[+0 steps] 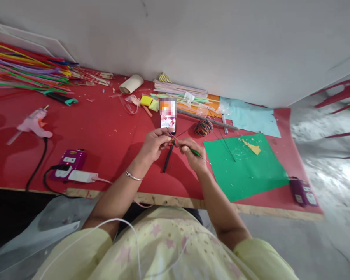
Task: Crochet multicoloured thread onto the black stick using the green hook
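My left hand (154,144) pinches a small dark, multicoloured piece of yarn work (172,142) over the middle of the red table. My right hand (195,155) is closed round a crochet hook (195,152) with a green handle, its tip end meeting the yarn work. The hook's thin metal rear end sticks out past the palm. A black strip (167,160) extends below the yarn work; whether it is attached I cannot tell. Just beyond my hands stands a lit phone (168,119). Right of it sits a ball of multicoloured yarn (203,127), with strands running near my hands.
A green sheet (239,171) with scraps covers the right side. Behind lie a grey stick (207,118), a blue sheet (251,116) and pale straws (181,88). To the left are a pink glue gun (35,123), a purple power socket (71,161) with cords and colourful pipe cleaners (26,68).
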`<action>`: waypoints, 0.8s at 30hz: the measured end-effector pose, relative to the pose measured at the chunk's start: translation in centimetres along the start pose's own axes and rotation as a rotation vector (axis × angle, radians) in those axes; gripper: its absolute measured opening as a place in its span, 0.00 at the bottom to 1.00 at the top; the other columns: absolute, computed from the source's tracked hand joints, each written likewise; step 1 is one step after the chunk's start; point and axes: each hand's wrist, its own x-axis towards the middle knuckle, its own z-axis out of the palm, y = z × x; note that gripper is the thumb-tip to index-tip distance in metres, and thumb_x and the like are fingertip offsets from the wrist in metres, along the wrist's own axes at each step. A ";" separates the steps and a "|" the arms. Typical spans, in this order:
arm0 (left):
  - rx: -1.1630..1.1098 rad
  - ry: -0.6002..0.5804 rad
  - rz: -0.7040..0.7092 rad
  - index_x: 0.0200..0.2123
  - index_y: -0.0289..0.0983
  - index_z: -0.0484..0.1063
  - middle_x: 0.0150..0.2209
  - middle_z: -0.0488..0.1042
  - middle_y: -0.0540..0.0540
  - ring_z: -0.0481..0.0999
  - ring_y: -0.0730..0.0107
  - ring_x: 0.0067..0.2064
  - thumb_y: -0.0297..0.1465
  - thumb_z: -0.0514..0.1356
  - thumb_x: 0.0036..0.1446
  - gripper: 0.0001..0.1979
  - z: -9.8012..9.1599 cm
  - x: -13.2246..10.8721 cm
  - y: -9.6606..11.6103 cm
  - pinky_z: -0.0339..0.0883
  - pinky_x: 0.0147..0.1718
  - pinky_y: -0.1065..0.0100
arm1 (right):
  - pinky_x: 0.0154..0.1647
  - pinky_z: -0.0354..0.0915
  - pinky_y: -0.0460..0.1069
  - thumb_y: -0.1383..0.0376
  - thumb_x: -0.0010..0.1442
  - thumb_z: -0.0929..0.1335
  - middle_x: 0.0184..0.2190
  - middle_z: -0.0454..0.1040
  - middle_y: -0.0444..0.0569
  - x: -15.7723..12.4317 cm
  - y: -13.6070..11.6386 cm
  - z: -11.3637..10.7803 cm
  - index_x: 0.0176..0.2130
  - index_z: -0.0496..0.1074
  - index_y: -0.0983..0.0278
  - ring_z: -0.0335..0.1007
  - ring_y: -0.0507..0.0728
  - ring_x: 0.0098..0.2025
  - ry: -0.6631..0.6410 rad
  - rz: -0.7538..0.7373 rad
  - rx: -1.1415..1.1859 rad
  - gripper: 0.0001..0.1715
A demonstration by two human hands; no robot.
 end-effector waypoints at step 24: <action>0.043 0.000 -0.010 0.37 0.35 0.84 0.25 0.78 0.49 0.72 0.77 0.24 0.32 0.74 0.45 0.13 -0.1 -0.2 -0.4 0.59 0.21 0.75 | 0.47 0.77 0.52 0.58 0.71 0.73 0.43 0.84 0.51 0.1 -1.0 -0.6 0.51 0.85 0.55 0.82 0.56 0.44 -0.075 -0.149 -0.192 0.12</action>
